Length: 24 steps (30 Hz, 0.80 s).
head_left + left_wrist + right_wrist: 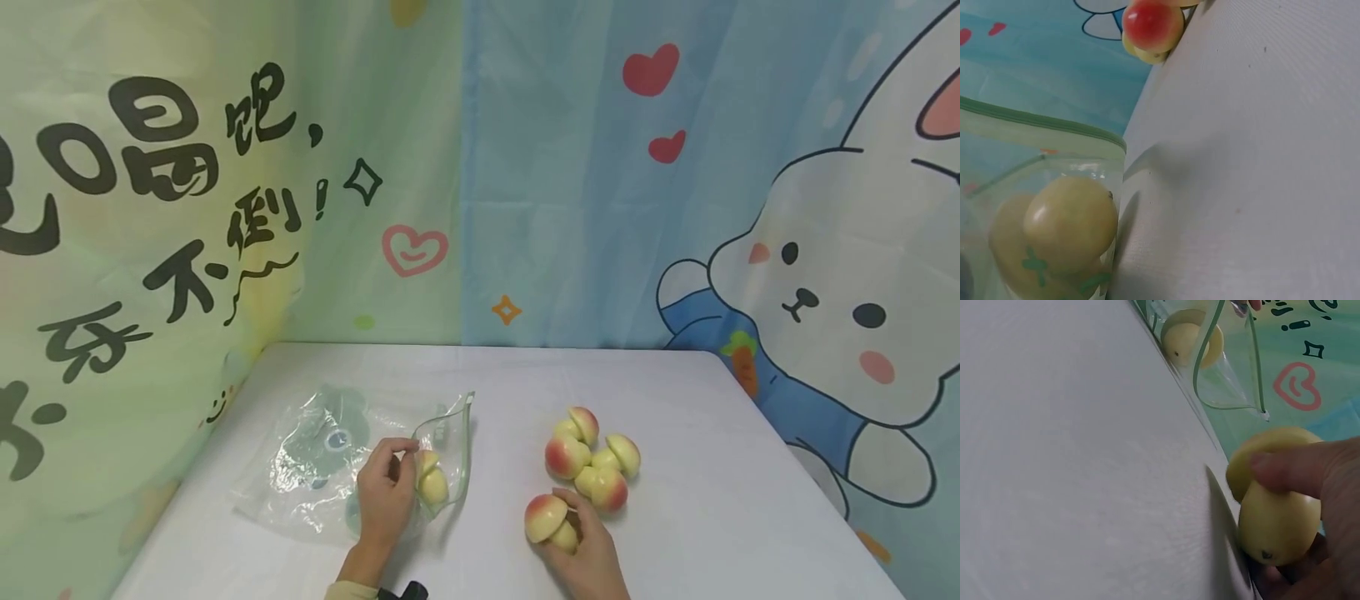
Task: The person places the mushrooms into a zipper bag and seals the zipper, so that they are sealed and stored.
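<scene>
A clear zip bag with pale green print and a green zip edge lies on the table's left half. My left hand pinches the upper side of its mouth, which stands open toward the right. Just inside the mouth lies a yellow mushroom-shaped piece; in the left wrist view that piece shows through the plastic. To the right, my right hand grips a red-blushed yellow model mushroom by its side. The right wrist view shows my thumb across this mushroom; some fingers are hidden behind it.
Several more red-and-yellow mushrooms sit clustered just beyond my right hand. The white table reaches back to a printed curtain, with a cartoon rabbit at the right.
</scene>
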### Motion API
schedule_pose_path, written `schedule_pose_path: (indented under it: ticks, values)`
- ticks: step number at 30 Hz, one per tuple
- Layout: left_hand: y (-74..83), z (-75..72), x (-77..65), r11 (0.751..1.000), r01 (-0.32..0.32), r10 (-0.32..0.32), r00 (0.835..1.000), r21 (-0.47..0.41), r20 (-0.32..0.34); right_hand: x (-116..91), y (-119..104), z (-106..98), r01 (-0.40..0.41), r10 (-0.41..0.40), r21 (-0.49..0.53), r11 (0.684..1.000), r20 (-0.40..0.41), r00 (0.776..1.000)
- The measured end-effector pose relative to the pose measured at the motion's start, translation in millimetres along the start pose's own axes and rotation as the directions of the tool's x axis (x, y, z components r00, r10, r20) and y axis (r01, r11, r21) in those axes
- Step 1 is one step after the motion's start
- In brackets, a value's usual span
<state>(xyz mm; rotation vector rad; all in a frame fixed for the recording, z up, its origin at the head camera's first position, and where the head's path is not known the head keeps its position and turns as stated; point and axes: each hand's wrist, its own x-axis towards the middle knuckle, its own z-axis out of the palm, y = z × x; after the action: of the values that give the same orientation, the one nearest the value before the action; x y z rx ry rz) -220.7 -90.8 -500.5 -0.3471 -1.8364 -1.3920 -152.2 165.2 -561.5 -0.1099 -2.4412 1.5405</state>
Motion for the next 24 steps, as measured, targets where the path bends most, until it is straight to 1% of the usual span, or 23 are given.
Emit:
schedule_pose_path:
  ticks: [2, 5, 9, 12, 15, 20, 24]
  values:
    - [0.1, -0.7, 0.5, 1.0, -0.009, 0.009, 1.0, 0.008, -0.002, 1, -2, 0, -0.022, 0.022, 0.02, 1.0, -0.004, 1.0]
    - [0.5, -1.5, 1.4, 1.0, -0.021, 0.022, 1.0, 0.017, -0.01, 3, -4, 0, -0.04, 0.041, 0.019, 0.999, -0.011, 0.999]
    - [0.6, -2.6, 1.5, 1.0, -0.02, 0.02, 1.0, 0.016, -0.005, 8, -7, 2, -0.018, 0.019, 0.032, 0.999, -0.023, 1.0]
    - [0.6, -3.3, 1.2, 1.0, -0.011, 0.011, 1.0, 0.004, 0.009, 12, -12, 4, 0.01, -0.009, 0.081, 0.997, -0.019, 1.0]
    - [0.2, -3.4, 0.5, 1.0, -0.004, 0.004, 1.0, -0.002, 0.023, 17, -20, 7, 0.021, -0.021, 0.126, 0.992, -0.005, 1.0]
    - [-0.1, -0.3, -1.3, 1.0, 0.001, 0.0, 0.999, -0.027, 0.037, 29, -33, 17, 0.03, -0.03, 0.156, 0.987, -0.001, 1.0]
    - [0.7, 4.9, -4.7, 0.998, 0.004, 0.0, 0.997, -0.062, 0.071, 40, -41, 29, 0.022, -0.021, 0.159, 0.987, -0.011, 1.0]
